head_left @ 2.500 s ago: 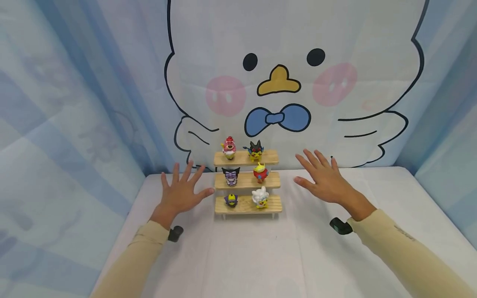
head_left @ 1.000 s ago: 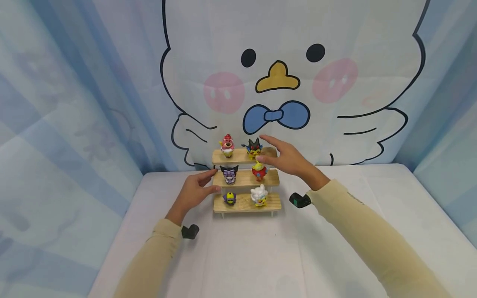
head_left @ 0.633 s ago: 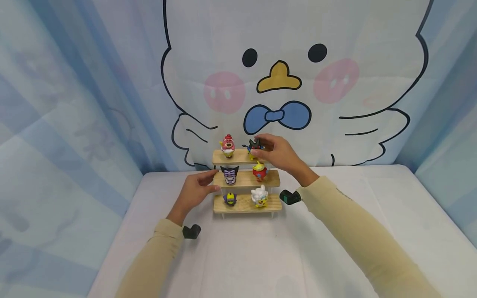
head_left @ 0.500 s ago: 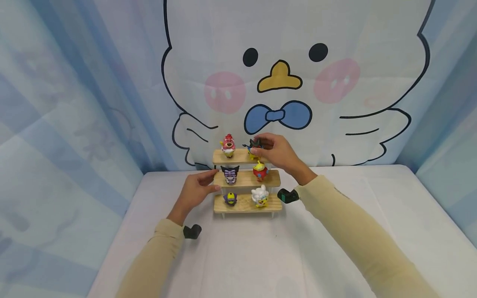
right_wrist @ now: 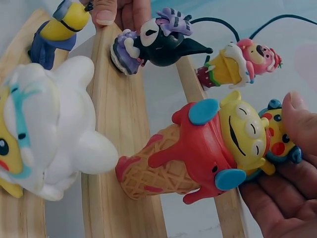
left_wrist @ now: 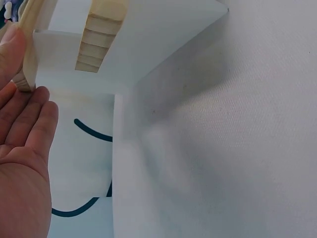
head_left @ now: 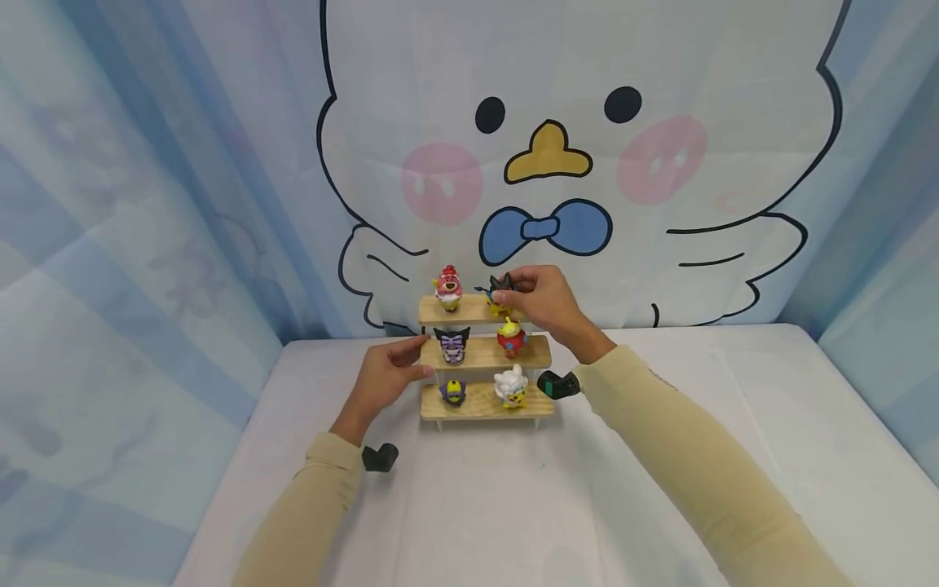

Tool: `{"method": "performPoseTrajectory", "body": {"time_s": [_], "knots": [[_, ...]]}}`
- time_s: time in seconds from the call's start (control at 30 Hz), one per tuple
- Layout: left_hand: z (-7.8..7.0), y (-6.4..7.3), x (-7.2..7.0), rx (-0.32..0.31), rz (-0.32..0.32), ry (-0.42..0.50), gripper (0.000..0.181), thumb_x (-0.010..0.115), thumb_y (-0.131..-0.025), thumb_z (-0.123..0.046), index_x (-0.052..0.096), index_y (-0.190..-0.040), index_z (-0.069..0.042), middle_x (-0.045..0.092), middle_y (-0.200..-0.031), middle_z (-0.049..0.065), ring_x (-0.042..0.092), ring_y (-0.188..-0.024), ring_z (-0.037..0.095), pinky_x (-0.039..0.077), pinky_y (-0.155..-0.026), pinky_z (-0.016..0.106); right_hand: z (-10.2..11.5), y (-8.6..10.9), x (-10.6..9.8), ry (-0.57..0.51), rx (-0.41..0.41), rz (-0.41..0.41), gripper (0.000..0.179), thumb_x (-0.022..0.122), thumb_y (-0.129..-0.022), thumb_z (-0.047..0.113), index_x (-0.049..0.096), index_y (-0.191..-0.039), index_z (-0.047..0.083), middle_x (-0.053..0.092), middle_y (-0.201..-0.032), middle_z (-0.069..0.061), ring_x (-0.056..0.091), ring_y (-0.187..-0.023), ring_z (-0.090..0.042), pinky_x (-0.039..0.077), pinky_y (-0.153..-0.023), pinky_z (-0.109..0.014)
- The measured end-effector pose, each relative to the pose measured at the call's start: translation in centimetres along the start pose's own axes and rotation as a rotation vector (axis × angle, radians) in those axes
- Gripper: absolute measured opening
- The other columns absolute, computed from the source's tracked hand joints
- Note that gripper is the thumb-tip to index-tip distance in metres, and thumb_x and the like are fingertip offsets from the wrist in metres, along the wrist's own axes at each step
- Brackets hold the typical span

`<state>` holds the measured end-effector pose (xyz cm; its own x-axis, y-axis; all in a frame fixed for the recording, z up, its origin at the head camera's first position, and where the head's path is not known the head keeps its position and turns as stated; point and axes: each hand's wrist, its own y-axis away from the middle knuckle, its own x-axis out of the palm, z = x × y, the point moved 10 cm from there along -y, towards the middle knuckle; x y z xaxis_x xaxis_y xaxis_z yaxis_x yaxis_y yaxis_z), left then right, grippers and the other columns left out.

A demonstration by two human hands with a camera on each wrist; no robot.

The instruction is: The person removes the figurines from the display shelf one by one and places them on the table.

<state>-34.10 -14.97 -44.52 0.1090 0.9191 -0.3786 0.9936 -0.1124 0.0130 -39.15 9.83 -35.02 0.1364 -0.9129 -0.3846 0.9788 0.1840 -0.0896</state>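
A three-tier wooden display stand (head_left: 480,403) holds several small figurines. At its left end my left hand (head_left: 379,381) grips the middle board, thumb on one face and fingers on the other, as the left wrist view shows. My right hand (head_left: 552,303) pinches a yellow figurine with a black-eared hood (head_left: 501,295) at the right of the top tier. In the right wrist view it is partly hidden behind a three-eyed alien figurine in red (right_wrist: 208,141). A pink bear figurine (head_left: 449,289) stands to its left.
On the middle tier's left stands a black-and-purple figurine (head_left: 452,346). The bottom tier bears a yellow-and-purple figurine (head_left: 453,392) and a white-hooded one (head_left: 511,386). The stand rests on a white-covered table (head_left: 484,505) before a printed curtain (head_left: 557,49).
Both hands have come in from beside the stand. The left has taken hold of the middle board's end, and the right has closed its fingers around the black-eared figurine.
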Motion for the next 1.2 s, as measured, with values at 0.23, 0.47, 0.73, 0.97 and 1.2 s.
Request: {"method": "performPoseTrajectory", "body": {"time_s": [0.23,0.47,0.73,0.97,1.2], "knots": [[-0.1,-0.1,0.0,0.003,-0.005,0.024,0.061,0.081,-0.089,-0.003,0.059,-0.146,-0.007,0.059,-0.153,0.012,0.057,-0.143,0.027,0.050,-0.116,0.036,0.2,0.0,-0.4,0.006,-0.005,-0.028,0.025,0.079,-0.094,0.014,0.075,-0.114,-0.001,0.079,-0.108,-0.020,0.070,-0.084,-0.009,0.059,-0.072,-0.017],[0.2,-0.2,0.0,-0.010,-0.017,0.038,0.061,0.081,-0.089,-0.003,0.060,-0.146,-0.007,0.059,-0.152,0.012,0.057,-0.143,0.027,0.050,-0.116,0.037,0.4,0.1,-0.7,-0.012,-0.013,-0.023,0.027,0.078,-0.094,0.012,0.074,-0.115,-0.003,0.078,-0.112,-0.023,0.072,-0.084,-0.007,0.061,-0.076,-0.016],[0.1,-0.1,0.1,-0.004,-0.021,0.062,0.060,0.082,-0.087,-0.001,0.061,-0.144,-0.005,0.061,-0.150,0.013,0.058,-0.141,0.026,0.051,-0.115,0.034,0.2,0.4,-1.5,-0.003,-0.034,-0.037,0.028,0.078,-0.094,0.013,0.074,-0.116,-0.004,0.078,-0.112,-0.024,0.071,-0.086,-0.008,0.058,-0.076,-0.015],[0.2,0.0,0.0,-0.013,-0.025,0.061,0.060,0.081,-0.087,0.000,0.061,-0.144,-0.005,0.061,-0.150,0.013,0.058,-0.141,0.026,0.051,-0.115,0.035,-0.3,0.6,-2.1,0.015,0.000,-0.049,0.029,0.077,-0.095,0.013,0.073,-0.119,-0.003,0.077,-0.116,-0.023,0.073,-0.094,-0.014,0.058,-0.082,-0.018],[0.1,-0.1,-0.2,-0.003,-0.032,0.074,0.060,0.081,-0.087,0.000,0.061,-0.144,-0.003,0.060,-0.150,0.014,0.057,-0.142,0.028,0.051,-0.115,0.035,-0.5,0.6,-2.9,0.032,-0.002,-0.065,0.028,0.077,-0.096,0.013,0.074,-0.118,-0.003,0.077,-0.116,-0.023,0.073,-0.096,-0.015,0.061,-0.096,-0.033]]}}
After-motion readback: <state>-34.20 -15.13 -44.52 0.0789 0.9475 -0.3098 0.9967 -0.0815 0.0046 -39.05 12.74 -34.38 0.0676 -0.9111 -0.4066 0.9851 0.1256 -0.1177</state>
